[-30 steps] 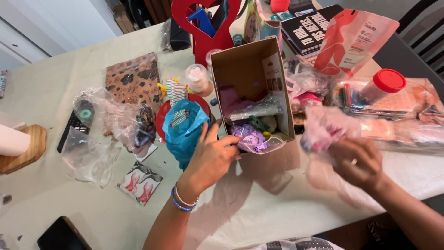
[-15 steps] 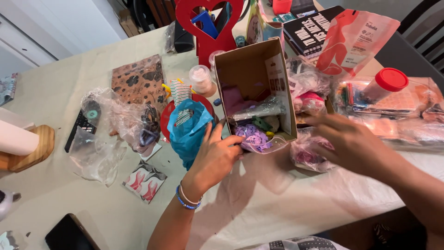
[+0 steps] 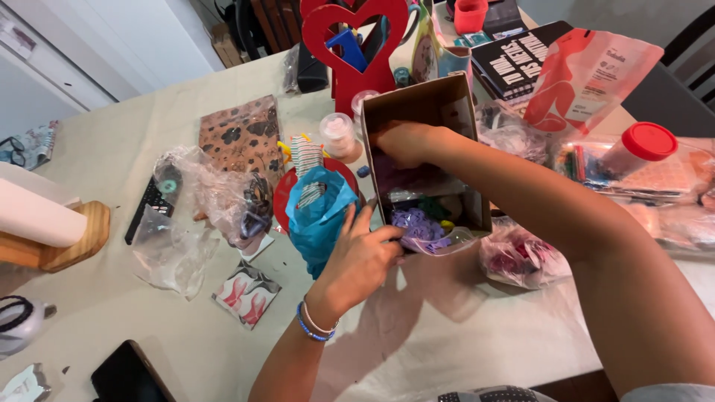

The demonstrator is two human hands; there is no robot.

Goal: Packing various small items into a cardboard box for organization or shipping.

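The left hand (image 3: 363, 257) grips the cardboard box (image 3: 417, 112) rim; the right hand (image 3: 402, 141), fingers hidden, digs inside—bags could spill.

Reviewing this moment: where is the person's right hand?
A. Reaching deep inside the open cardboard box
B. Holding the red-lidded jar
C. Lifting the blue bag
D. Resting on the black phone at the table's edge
A: the right hand is down inside the cardboard box, near its far end, while the left hand grips the box's near edge.
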